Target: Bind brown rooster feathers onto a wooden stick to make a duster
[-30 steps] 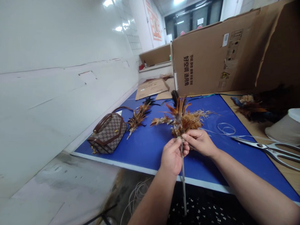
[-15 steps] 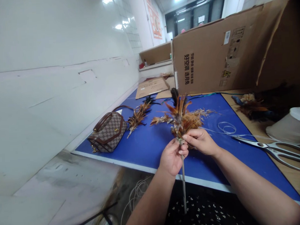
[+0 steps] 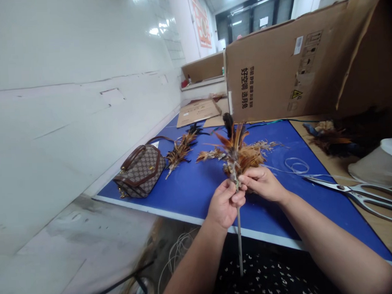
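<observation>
A feather duster (image 3: pixel 236 152) with brown, orange and black feathers stands upright in front of me, its thin stick (image 3: pixel 240 244) pointing down past the table edge. My left hand (image 3: pixel 225 204) is closed around the stick just below the feathers. The fingers of my right hand (image 3: pixel 263 184) pinch at the feather base, where a pale binding shows; what exactly lies between those fingertips is hidden. Behind the duster, loose brown feathers (image 3: pixel 252 155) lie on the blue table top (image 3: pixel 185 194). A clear plastic strip (image 3: pixel 296 166) lies coiled right of my right hand and runs toward it.
Scissors (image 3: pixel 352 189) lie at the right beside a whitish plastic tub (image 3: pixel 378 164). Dark feathers (image 3: pixel 340 137) are heaped behind them. A patterned handbag (image 3: pixel 142 172) and a feather bunch (image 3: pixel 181 151) lie left. A large cardboard box (image 3: pixel 273 71) stands at the back.
My left fingers have shifted slightly on the stick, close up against the right fingertips. The rest is nearly unchanged, apart from a small camera shift.
</observation>
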Demonstrator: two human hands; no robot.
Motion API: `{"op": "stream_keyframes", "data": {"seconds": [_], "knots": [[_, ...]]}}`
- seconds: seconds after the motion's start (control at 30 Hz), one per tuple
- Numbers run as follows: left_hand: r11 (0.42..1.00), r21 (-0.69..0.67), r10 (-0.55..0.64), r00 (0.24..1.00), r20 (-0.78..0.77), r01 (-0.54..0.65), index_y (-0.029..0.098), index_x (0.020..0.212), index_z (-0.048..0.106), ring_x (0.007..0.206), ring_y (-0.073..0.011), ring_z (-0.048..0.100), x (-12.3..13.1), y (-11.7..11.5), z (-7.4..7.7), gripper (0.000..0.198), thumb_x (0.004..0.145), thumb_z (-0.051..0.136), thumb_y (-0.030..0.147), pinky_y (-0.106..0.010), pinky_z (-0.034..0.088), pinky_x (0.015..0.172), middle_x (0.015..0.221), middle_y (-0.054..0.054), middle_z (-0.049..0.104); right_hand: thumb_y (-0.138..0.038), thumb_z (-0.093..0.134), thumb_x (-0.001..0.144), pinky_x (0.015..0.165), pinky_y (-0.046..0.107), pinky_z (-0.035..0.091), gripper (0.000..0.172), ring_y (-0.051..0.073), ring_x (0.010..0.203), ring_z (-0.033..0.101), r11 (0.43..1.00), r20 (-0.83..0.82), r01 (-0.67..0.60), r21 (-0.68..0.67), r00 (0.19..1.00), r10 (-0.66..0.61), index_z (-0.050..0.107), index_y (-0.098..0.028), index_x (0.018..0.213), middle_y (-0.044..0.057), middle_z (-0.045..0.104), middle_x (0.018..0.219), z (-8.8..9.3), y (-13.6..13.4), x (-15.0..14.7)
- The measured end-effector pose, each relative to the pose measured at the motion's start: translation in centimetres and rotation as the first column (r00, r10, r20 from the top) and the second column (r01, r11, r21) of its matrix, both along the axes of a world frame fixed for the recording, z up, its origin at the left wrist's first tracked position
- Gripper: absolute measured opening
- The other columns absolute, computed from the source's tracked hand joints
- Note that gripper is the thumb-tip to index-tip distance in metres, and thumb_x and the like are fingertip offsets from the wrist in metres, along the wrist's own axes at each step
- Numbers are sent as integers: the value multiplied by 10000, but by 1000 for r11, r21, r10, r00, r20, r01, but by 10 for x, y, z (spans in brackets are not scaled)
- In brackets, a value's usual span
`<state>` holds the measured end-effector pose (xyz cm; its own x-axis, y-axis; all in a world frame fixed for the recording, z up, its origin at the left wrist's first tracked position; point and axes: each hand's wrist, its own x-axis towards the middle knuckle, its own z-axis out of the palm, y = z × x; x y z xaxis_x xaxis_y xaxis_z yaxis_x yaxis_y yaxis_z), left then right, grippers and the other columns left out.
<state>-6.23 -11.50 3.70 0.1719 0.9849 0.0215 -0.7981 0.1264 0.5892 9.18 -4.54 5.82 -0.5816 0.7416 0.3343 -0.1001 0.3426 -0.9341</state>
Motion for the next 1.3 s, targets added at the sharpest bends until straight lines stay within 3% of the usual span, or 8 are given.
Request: {"op": "stream_keyframes", "data": {"seconds": [0.17,0.5,0.8,0.97,1.17,1.3], "knots": [[999,-39,33,999,-10,-34,140,799,549,545,-24,372,2,0,5,300,801,826,254,-180,228,510,819,-37,624,-443,694,922,477,210,346,360,76,515,444,999,-10,-15,-29,1000,14,723,-133,742,-3,604,607,-1,0,1],[965,-65,246,965,-91,-253,155,753,503,512,-23,373,12,-2,13,372,738,861,254,-189,191,495,722,-5,600,-520,702,889,457,213,365,416,95,513,453,997,15,60,-57,998,-59,743,-130,751,-4,566,566,-1,-3,-4],[933,-24,353,926,-136,-359,165,747,505,510,-38,399,16,-4,17,351,770,835,285,-203,228,498,691,-2,607,-447,721,895,496,223,414,351,105,548,506,998,-32,44,-49,998,-46,764,-127,757,31,656,641,0,-6,-8],[919,-34,385,912,-140,-393,160,731,506,507,-35,402,17,-2,18,370,759,851,291,-199,240,494,691,0,601,-464,703,907,552,242,462,345,129,602,566,992,-5,122,16,993,-122,733,-139,796,40,677,690,1,-9,-13],[868,-38,483,859,-170,-495,155,735,523,509,-35,413,19,3,15,398,738,874,343,-191,253,483,706,-6,613,-433,718,901,528,256,463,299,134,584,570,955,-172,298,10,941,-292,495,-240,954,-20,596,719,-2,-22,-19],[844,-17,524,832,-185,-535,168,728,513,491,-48,406,23,5,11,424,744,869,396,-195,257,482,577,42,519,-419,688,929,516,312,506,249,175,540,624,948,-160,315,46,939,-304,516,-250,990,19,665,710,-4,-28,-22]]}}
